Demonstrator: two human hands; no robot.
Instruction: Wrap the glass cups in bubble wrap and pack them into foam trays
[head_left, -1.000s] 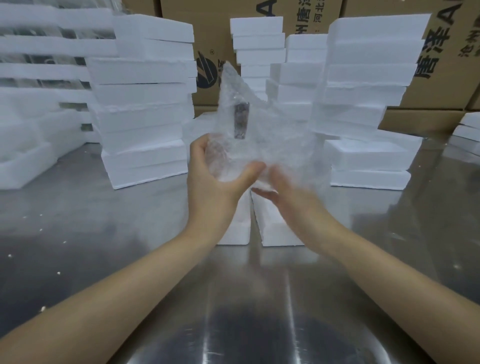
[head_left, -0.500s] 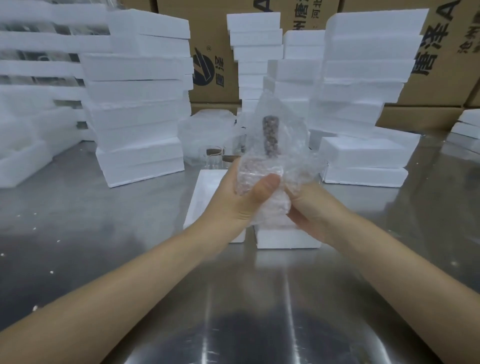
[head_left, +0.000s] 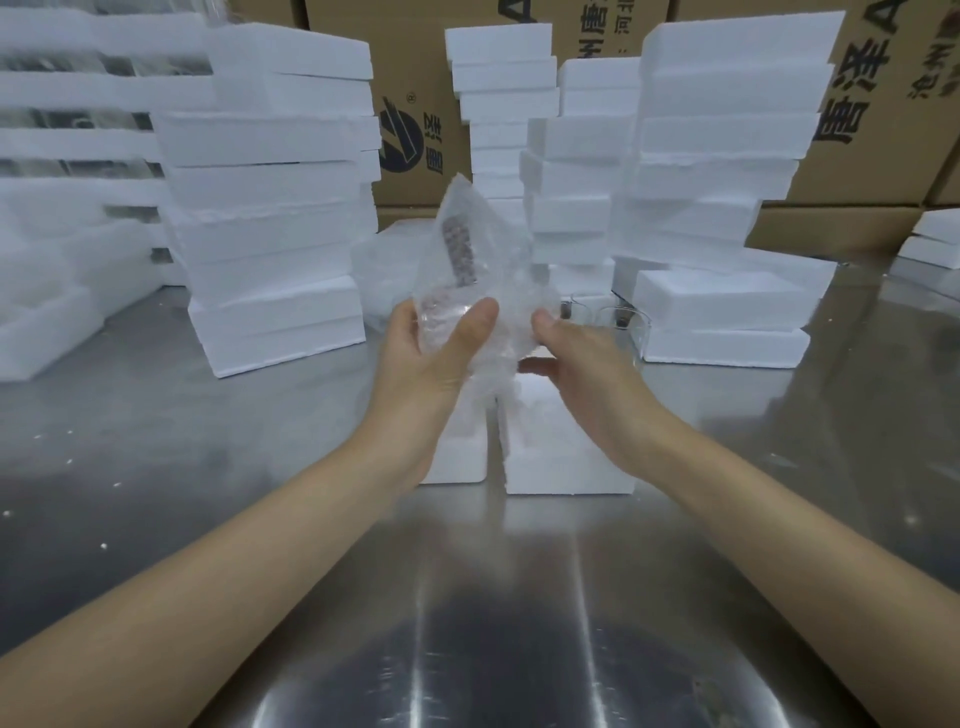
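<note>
Glass cup (head_left: 441, 322) blurred inside bubble wrap (head_left: 483, 260)

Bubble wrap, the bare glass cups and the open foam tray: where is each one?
bubble wrap (head_left: 470, 249): head view, upper flap above the hands.
glass cups (head_left: 615, 319): head view, rim of one.
foam tray (head_left: 566, 467): head view, near right wall.

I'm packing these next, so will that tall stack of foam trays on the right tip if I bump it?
Probably yes. The tall foam stack has unevenly offset layers. The blocks look like light foam, so a nudge would likely slide or topple the upper ones.
</note>
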